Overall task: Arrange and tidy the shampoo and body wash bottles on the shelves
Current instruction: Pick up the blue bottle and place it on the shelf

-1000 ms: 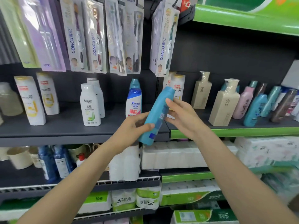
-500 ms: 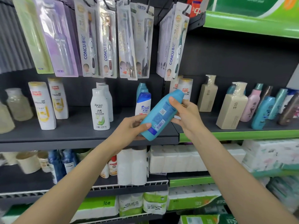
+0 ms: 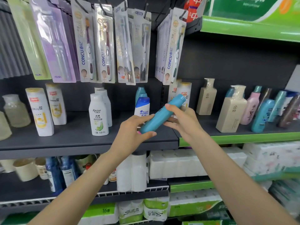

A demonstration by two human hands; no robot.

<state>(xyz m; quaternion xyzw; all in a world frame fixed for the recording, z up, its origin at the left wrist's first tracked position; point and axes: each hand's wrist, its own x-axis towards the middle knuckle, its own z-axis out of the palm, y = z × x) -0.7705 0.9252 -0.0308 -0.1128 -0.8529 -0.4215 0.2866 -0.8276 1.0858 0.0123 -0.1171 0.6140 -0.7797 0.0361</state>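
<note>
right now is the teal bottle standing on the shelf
No, the teal bottle is held tilted in the air above the shelf by the left hand and right hand.

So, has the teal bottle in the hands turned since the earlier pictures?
Yes. The teal bottle now lies flatter against the dark shelf edge, and its barcode label faces away.

- I see the teal bottle [image 3: 159, 116] as smooth plastic with a soft satin sheen.
- The dark shelf [image 3: 78, 138] looks matt, probably painted metal.
- The toothbrush packs [image 3: 105, 46] are glossy clear plastic over printed card.
- The beige bottle [image 3: 231, 111] wears shiny shrink film at its pump.
- The white bottle [image 3: 98, 116] is smooth plastic.
</note>
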